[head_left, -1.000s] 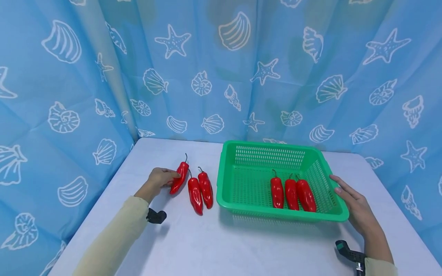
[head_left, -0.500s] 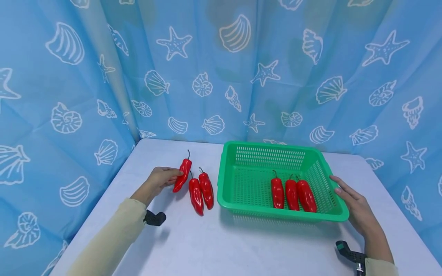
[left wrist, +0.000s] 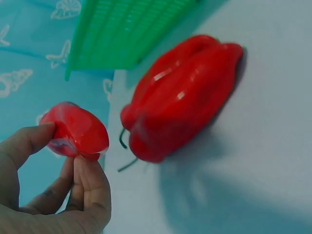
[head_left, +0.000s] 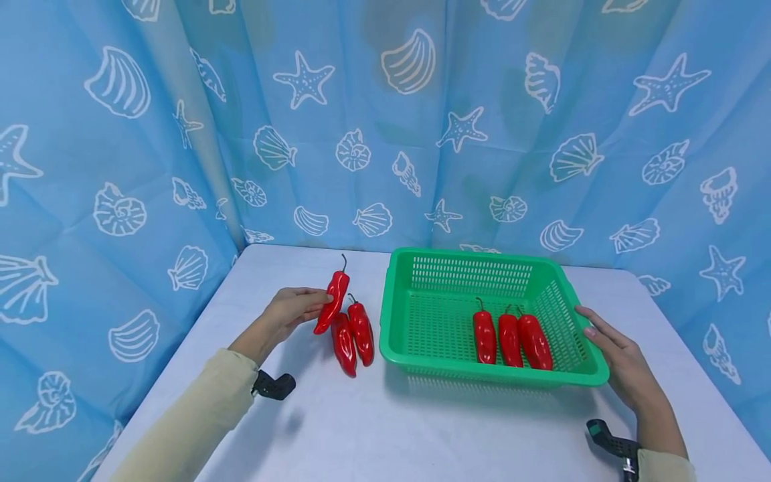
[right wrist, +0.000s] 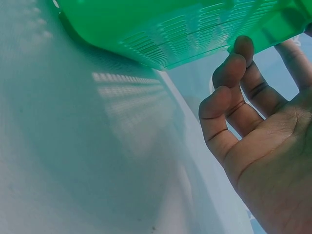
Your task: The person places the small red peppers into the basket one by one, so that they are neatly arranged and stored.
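Note:
In the head view my left hand pinches a red chili pepper between thumb and fingers, stem upward, raised over the white table. The left wrist view shows this pepper end-on in the fingertips. Just right of it, two more red chili peppers lie side by side on the cloth, one partly overlapped by the held pepper. My right hand holds the right rim of a green plastic basket, thumb at the rim and curled fingers against the outer side. Three red chili peppers lie in the basket's right half.
The basket stands on the right part of the white table. A blue curtain with white shells and starfish hangs behind the table and along its sides. Black camera mounts sit at both wrists.
My left hand has lifted the pepper off the table and carried it right, toward the two loose peppers. My right hand and the basket have stayed in place.

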### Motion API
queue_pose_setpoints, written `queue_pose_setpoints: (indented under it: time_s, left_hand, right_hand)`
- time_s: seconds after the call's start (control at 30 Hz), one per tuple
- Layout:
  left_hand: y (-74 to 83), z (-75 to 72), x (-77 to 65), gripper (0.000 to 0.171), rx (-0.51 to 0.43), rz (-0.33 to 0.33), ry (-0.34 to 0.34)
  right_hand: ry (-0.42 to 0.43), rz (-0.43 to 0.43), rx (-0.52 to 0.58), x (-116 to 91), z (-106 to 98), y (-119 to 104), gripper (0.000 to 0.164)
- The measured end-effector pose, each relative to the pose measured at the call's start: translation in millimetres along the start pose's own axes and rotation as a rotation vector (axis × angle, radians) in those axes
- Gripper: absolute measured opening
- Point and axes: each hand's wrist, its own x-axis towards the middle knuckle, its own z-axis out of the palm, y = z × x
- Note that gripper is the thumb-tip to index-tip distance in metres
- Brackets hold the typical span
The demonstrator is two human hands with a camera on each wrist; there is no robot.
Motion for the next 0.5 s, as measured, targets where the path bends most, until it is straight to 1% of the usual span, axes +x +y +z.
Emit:
queue_pose_setpoints:
  time_s: [0.13,0.27,0.37,0.5]
  left_hand:
    - [4.9,3.5,-5.3,0.062,-0.009,0.024,-0.013]
    - [9.2,7.8,-10.6,0.063,-0.030,0.049,-0.049]
    - [11.9,11.2,-12.9,0.064,-0.046,0.057,-0.073]
    - [17.6,15.4,-17.5,0.065,-0.061,0.056,-0.079]
  right_hand:
    - [-0.005,0.007,0.018,0,0,0,0.056]
    - [-0.003,0.008,0.005,1,0,0,0.056]
    - [-0.005,-0.003,0.010,1,-1,0,0.056]
    - [-0.007,-0.014,0.025,0,-1,1,0.056]
